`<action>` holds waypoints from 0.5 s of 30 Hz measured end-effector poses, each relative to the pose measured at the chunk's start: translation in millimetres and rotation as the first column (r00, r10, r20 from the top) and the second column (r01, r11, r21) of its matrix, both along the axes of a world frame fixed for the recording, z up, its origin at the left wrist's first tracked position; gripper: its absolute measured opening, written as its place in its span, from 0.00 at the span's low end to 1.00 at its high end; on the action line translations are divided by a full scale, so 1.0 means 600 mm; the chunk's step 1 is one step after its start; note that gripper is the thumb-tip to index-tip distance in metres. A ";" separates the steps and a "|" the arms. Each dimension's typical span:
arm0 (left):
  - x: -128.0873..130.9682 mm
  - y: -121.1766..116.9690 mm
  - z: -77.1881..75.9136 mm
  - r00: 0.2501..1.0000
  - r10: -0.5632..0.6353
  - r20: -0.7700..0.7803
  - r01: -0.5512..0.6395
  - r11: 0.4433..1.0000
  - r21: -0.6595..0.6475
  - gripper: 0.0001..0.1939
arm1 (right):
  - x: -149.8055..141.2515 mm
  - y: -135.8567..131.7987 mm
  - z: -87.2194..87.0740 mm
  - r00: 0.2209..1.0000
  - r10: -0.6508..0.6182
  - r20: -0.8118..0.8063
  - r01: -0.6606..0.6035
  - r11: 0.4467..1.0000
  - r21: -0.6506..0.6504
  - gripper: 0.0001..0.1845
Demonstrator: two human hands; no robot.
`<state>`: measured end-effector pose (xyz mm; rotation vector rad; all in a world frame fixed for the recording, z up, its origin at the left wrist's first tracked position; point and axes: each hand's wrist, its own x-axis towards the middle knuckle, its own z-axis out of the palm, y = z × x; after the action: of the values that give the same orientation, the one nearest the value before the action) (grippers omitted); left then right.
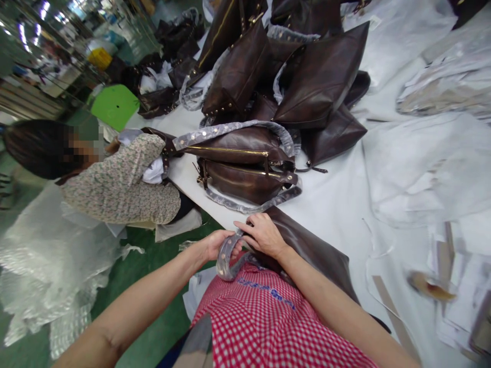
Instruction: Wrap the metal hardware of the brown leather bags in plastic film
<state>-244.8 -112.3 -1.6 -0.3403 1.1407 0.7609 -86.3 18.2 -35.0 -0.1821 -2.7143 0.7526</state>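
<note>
A dark brown leather handbag lies on the table's edge against my body. Its studded strap, wrapped in clear plastic film, loops up in front of my red checked apron. My left hand is closed around this strap. My right hand bends over the strap's end beside the bag, thumb and fingers closing on it; the bag's top is partly hidden beneath that hand. Just beyond my hands lie two more brown bags with gold zips and film-wrapped straps.
Several brown bags are piled at the table's far side. A person in a flowered top sits at the left by another bag. Clear plastic sheets heap on the floor; plastic bags and papers cover the table's right.
</note>
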 end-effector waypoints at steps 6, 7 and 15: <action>0.028 0.005 -0.005 0.998 0.045 0.035 -0.041 0.994 -0.105 0.18 | -0.001 0.003 -0.001 1.000 0.023 0.019 -0.023 1.000 -0.002 0.14; 0.028 0.007 0.000 0.997 0.068 0.032 -0.066 0.995 -0.070 0.18 | -0.001 0.005 -0.001 1.000 0.011 0.023 -0.011 1.000 -0.016 0.13; 0.018 -0.005 0.064 0.989 0.139 -0.049 -0.119 0.948 0.296 0.29 | -0.016 0.046 0.003 0.989 -0.099 0.110 0.119 0.975 -0.189 0.12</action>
<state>-233.9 -115.6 36.9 -0.1410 1.0594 1.0501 -96.0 45.6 -33.2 -0.4216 -2.6938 1.0009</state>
